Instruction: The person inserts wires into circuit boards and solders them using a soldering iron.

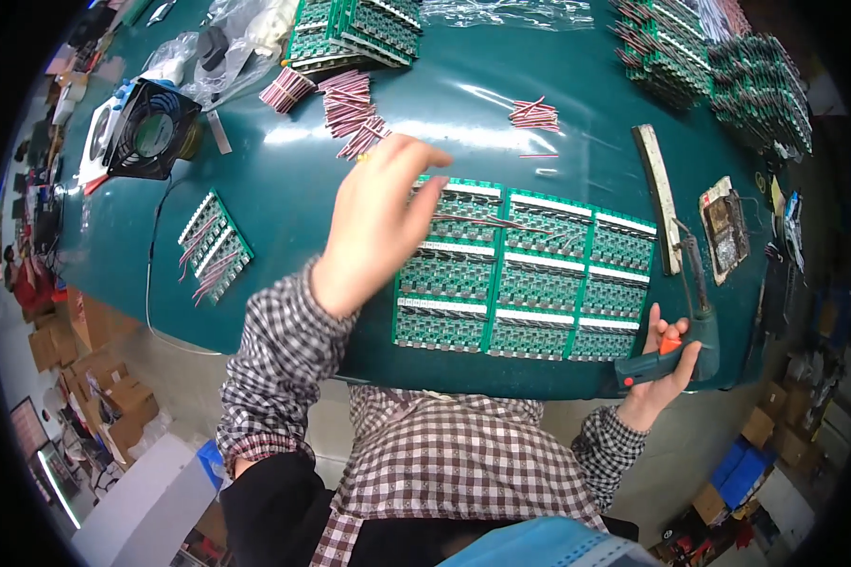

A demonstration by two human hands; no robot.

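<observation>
My left hand, thumb and forefinger parted, is over the ten-o'clock corner of the green circuit-board panel, which spreads toward its four o'clock. My right hand grips a soldering gun, the panel at its ten o'clock.

- Wears a left sleeve in small black-and-white check, loose and puffy, creased along its length.
- Gathers in at the wrist, and again at the upper end into a ruffled, reddish-toned band.
- Matches this with a right sleeve in the same check, also gathered at the wrist.
- Covers the front with an apron in brown-and-white squares, dotted with tiny motifs, rumpled at the waist.
- Shows a checked strap alongside.
- Has black clothing underneath.
- Includes a pale blue face mask, edged with a dashed seam.
</observation>
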